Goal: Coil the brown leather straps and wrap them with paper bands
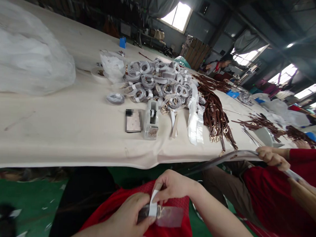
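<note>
Low over my lap, my left hand (134,212) is closed on a bundled strap in a clear plastic sleeve (171,216). The sleeve's flat end sticks out to the right, with a small gold-coloured metal fitting showing inside. A white paper band (153,206) crosses the bundle. My right hand (172,186) pinches the upper end of that band between thumb and fingers. My left thumb lies by the band's lower end. Most of the bundle is hidden behind my left fingers.
On the table (77,129) lie a heap of coiled, plastic-wrapped straps (159,80), a tape dispenser (151,120), white strips (174,124), plastic sleeves (195,116) and brown straps (215,113). A large plastic bag (30,52) stands left. A co-worker's hand (273,157) holds a long sleeve at right.
</note>
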The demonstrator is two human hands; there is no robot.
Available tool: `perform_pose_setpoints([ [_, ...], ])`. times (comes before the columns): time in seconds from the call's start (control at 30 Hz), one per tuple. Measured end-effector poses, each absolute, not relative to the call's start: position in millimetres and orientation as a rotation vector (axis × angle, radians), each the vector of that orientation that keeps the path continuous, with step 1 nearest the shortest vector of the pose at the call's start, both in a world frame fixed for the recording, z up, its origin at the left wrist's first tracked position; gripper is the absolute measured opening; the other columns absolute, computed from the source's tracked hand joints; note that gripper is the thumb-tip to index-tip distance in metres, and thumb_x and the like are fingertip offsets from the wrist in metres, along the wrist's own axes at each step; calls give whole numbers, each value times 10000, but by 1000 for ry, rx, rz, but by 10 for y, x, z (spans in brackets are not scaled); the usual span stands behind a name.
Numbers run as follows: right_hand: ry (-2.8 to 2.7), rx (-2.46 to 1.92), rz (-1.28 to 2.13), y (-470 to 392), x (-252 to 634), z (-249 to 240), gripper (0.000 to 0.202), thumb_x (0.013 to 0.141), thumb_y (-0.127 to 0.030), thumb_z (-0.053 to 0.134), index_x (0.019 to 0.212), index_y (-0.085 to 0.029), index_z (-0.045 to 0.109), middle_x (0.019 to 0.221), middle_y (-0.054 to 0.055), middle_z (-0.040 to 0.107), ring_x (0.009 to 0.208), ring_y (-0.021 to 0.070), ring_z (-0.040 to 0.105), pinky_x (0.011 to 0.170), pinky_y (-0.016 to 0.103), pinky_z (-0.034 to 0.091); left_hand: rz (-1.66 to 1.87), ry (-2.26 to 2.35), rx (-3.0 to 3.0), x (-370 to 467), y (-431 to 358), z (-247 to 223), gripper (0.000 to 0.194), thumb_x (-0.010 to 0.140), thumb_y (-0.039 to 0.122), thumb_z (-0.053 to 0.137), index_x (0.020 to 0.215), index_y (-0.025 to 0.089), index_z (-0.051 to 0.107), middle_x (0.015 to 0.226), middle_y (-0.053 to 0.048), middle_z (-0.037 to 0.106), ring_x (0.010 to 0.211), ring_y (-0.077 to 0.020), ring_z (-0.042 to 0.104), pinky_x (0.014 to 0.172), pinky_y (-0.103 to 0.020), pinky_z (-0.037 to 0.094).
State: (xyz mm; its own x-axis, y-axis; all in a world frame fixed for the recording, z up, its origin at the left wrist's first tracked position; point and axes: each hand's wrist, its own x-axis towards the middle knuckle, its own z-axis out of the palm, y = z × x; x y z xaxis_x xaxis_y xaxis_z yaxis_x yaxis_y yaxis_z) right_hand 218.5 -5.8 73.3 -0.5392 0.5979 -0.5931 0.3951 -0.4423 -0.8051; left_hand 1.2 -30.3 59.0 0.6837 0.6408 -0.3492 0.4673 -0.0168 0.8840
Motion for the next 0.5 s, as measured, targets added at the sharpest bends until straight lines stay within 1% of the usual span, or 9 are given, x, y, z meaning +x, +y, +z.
perform_pose_setpoints([
  [0.07, -1681, -1448, 2026, -69, 2161, 765, 261, 727, -377, 794, 829, -140, 758, 671, -7, 697, 607, 127, 653, 593, 203, 522, 112, 895, 1701, 2, -313, 601, 165, 806, 299, 572, 885, 182, 657, 975, -90, 682, 929, -266, 617, 870, -362, 462],
  [0.13, -1854, -1489, 1861, -99, 2109, 826, 154, 736, -280, 772, 820, -153, 749, 700, -6, 718, 651, 140, 669, 579, 187, 491, 80, 888, 1730, -1, -320, 590, 176, 810, 298, 561, 902, 179, 653, 1000, -101, 686, 944, -275, 620, 885, -373, 462],
  [0.2, -2061, -1554, 1599, -135, 2029, 897, 90, 724, -208, 751, 807, -174, 744, 737, -5, 733, 676, 142, 672, 576, 180, 462, 110, 907, 1719, 7, -320, 550, 195, 806, 306, 561, 916, 175, 657, 1014, -111, 694, 956, -287, 626, 896, -387, 463],
  [0.3, -2325, -1646, 1122, -163, 1893, 947, 87, 727, -148, 701, 790, -195, 739, 804, 15, 742, 724, 155, 663, 652, 217, 462, 234, 919, 1624, 51, -297, 443, 238, 806, 301, 545, 970, 173, 661, 1038, -110, 708, 977, -285, 638, 899, -376, 470],
  [0.37, -2404, -1713, 941, -143, 1829, 912, 114, 740, -130, 662, 788, -198, 741, 832, 32, 747, 750, 170, 662, 700, 245, 464, 279, 913, 1496, 94, -262, 358, 245, 795, 298, 531, 961, 169, 657, 977, -90, 721, 919, -265, 651, 819, -338, 489],
  [0.43, -2427, -1741, 951, -99, 1801, 833, 145, 748, -133, 648, 811, -206, 756, 842, 35, 756, 767, 178, 671, 714, 250, 468, 278, 927, 1353, 130, -211, 281, 246, 787, 344, 514, 884, 162, 647, 846, -66, 714, 788, -243, 648, 687, -305, 484],
  [0.5, -2419, -1716, 990, -54, 1799, 746, 192, 759, -130, 638, 860, -222, 774, 871, 28, 766, 801, 180, 682, 735, 245, 471, 289, 944, 1268, 146, -148, 225, 279, 774, 399, 508, 818, 158, 641, 782, -55, 703, 730, -235, 631, 642, -299, 467],
])
